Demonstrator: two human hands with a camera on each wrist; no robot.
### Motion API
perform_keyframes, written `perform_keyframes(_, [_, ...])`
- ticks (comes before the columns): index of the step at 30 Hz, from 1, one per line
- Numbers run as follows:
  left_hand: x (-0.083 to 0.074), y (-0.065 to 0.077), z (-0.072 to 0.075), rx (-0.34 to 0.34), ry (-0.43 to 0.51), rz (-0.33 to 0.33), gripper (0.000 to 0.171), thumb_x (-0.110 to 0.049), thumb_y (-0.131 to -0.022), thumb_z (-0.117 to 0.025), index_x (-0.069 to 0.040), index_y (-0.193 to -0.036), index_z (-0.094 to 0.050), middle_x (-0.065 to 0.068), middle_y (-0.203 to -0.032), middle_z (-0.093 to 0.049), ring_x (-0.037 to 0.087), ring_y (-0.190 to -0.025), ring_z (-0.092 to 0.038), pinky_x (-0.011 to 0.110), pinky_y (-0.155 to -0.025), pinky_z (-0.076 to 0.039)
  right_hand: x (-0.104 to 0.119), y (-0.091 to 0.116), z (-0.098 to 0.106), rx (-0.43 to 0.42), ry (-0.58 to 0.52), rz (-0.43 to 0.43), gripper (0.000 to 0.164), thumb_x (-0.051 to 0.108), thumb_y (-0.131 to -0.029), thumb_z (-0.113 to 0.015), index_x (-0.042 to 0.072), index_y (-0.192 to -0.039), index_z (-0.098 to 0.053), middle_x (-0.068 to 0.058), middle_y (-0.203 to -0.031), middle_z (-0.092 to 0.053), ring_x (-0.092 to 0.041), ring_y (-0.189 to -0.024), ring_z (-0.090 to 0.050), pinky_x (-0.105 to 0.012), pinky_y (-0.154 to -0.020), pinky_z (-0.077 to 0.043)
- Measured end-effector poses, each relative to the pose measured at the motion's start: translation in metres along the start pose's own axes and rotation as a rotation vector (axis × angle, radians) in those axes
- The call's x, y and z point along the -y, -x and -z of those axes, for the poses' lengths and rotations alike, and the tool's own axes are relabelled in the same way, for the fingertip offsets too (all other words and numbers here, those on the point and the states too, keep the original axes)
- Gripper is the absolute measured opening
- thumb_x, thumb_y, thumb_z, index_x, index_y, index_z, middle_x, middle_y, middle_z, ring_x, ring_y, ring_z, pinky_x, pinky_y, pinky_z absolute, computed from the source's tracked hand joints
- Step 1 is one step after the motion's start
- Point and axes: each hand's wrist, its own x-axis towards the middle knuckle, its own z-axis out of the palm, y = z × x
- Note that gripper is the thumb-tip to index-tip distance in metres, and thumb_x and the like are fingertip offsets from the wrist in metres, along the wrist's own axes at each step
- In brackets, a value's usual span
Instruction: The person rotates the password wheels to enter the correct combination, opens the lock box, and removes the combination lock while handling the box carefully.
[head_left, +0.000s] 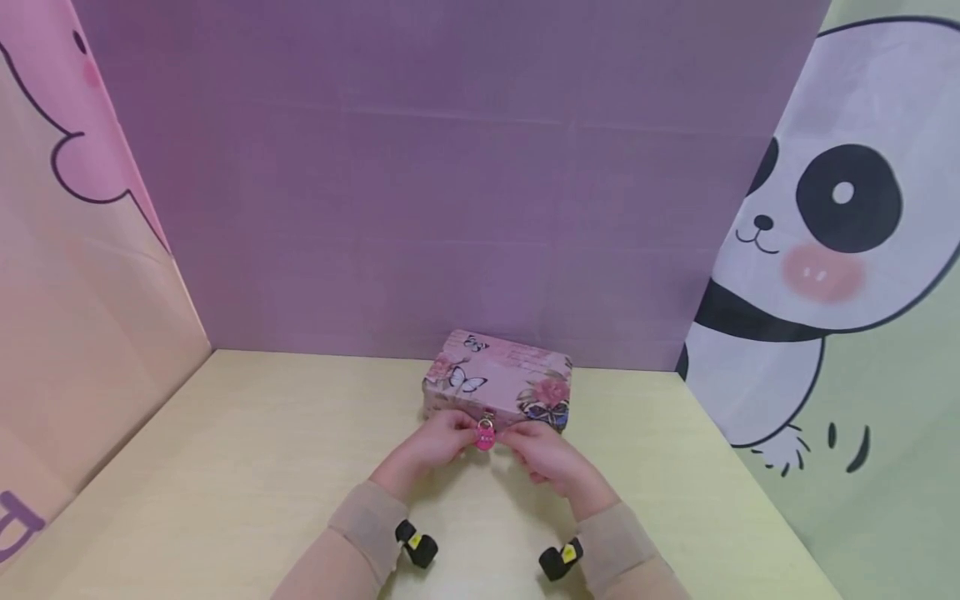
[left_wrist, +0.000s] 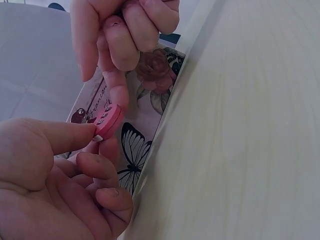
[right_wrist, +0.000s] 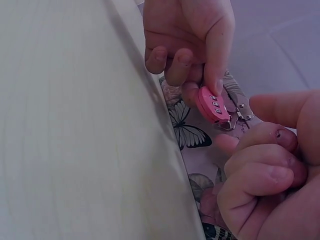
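A pink combination padlock (head_left: 485,435) with three number dials sits at the front of a pink tin box (head_left: 502,375) printed with butterflies and roses. Its metal shackle (right_wrist: 226,124) is right at the box's metal clasp (right_wrist: 244,111). My left hand (head_left: 442,437) pinches the padlock between thumb and index finger, dials facing up between the hands. On the other side, my right hand (head_left: 542,450) has its index finger reaching to the padlock's edge. The right thumb (right_wrist: 275,107) is stretched out apart from the lock, and the other right fingers are curled in, holding nothing.
The box stands on a pale wooden table (head_left: 300,442), close to the purple backdrop (head_left: 450,183). Side panels carry a panda print (head_left: 825,200) on the right and a pink cartoon figure (head_left: 90,158) on the left. Black wrist cameras (head_left: 416,546) are strapped at both cuffs.
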Motion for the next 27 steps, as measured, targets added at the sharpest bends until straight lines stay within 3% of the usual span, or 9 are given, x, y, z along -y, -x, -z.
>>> perform_keyframes(9, [0.002,-0.001,0.0,-0.002,-0.008,-0.02,0.011,-0.009,-0.099,-0.064,0.001,-0.1,-0.067,0.009,-0.087,-0.062,0.014,-0.067,-0.049,0.026,-0.058,-0.042,-0.004,-0.003,-0.005,0.001,0.021,0.01,0.035,0.023,-0.1,-0.063,-0.001,-0.125,-0.066,0.007,-0.06,-0.039,-0.007,-0.046,-0.029,-0.021,-0.042,-0.027])
perform_keyframes(16, [0.001,0.0,0.0,0.004,-0.007,-0.017,0.01,-0.009,-0.099,-0.063,0.0,-0.099,-0.067,0.014,-0.087,-0.063,0.013,-0.065,-0.048,0.025,-0.056,-0.041,-0.009,-0.01,-0.01,0.01,-0.003,0.043,0.028,0.022,-0.098,-0.065,0.001,-0.117,-0.071,0.008,-0.057,-0.038,-0.007,-0.044,-0.029,-0.021,-0.041,-0.026])
perform_keyframes(27, [0.0,0.0,0.0,0.005,-0.01,-0.021,0.012,-0.008,-0.1,-0.06,0.001,-0.098,-0.068,0.011,-0.078,-0.059,0.011,-0.058,-0.044,0.024,-0.052,-0.037,-0.01,-0.013,-0.017,0.002,-0.071,0.034,0.021,0.014,-0.099,-0.06,-0.003,-0.107,-0.07,0.008,-0.058,-0.037,-0.006,-0.044,-0.029,-0.021,-0.041,-0.024])
